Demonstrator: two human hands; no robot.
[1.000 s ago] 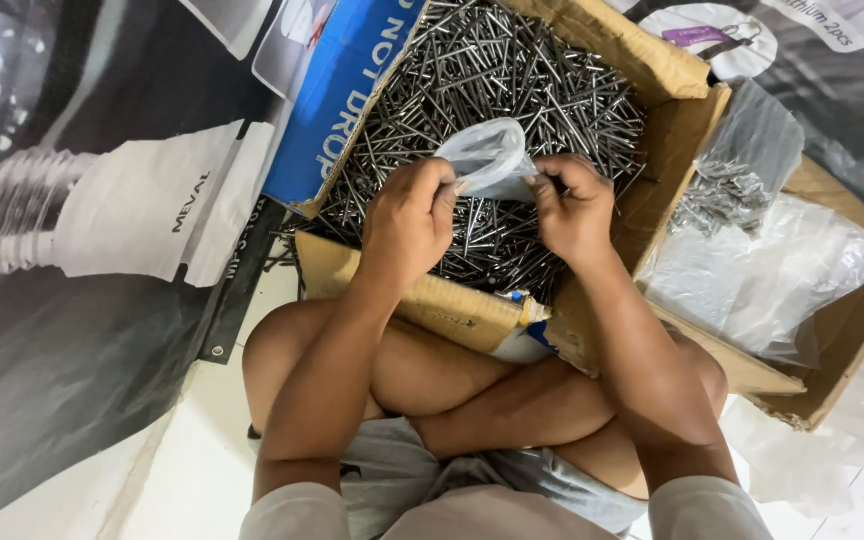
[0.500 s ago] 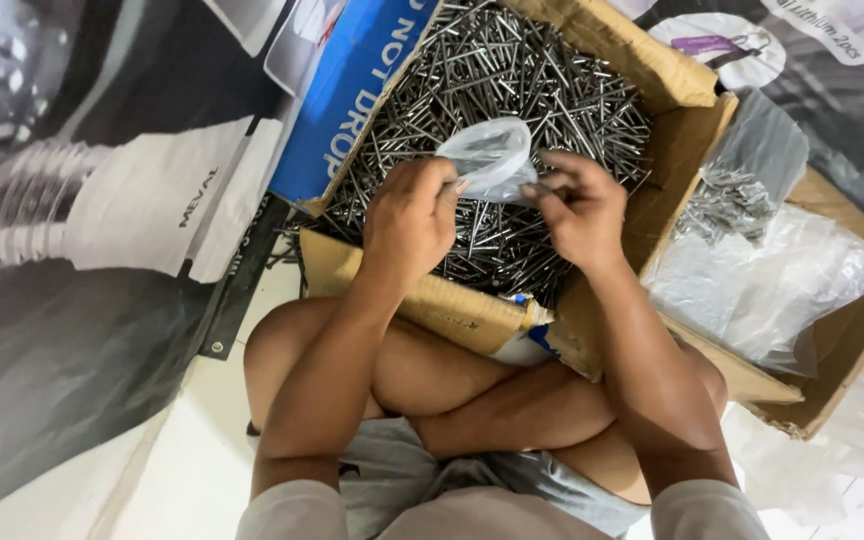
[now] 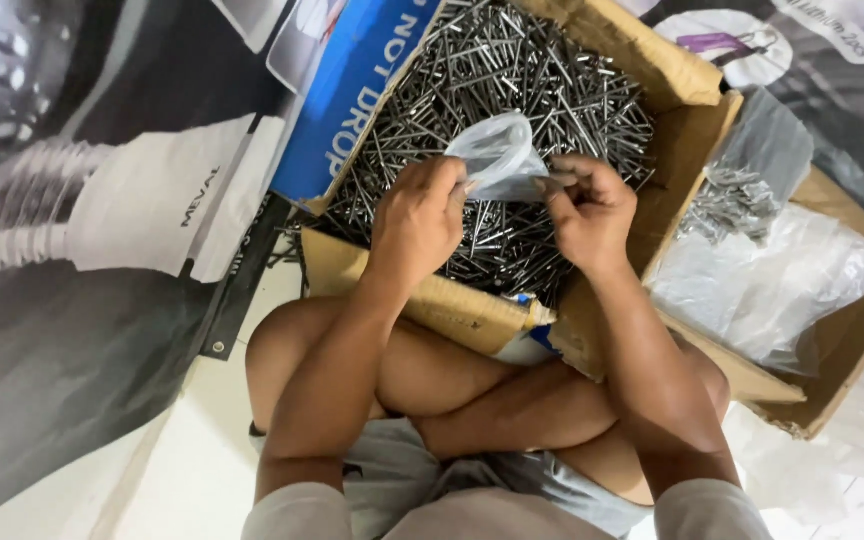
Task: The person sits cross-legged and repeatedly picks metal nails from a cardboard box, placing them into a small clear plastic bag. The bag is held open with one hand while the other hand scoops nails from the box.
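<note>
From the head view, the left hand (image 3: pixel 417 222) and right hand (image 3: pixel 587 212) each pinch an edge of a small, thin, crinkled clear plastic bag (image 3: pixel 498 155), grip closed on it, held above a cardboard box (image 3: pixel 642 55) heaped with slim, shiny steel nails (image 3: pixel 512 70). To the right, a second box (image 3: pixel 832 385) holds more plastic bags (image 3: pixel 772 275).

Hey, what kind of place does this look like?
Probably a hardware shop's floor or stockroom: a cardboard box full of loose steel nails, clear plastic bags in a second box, and a small bag held in both hands.
</note>
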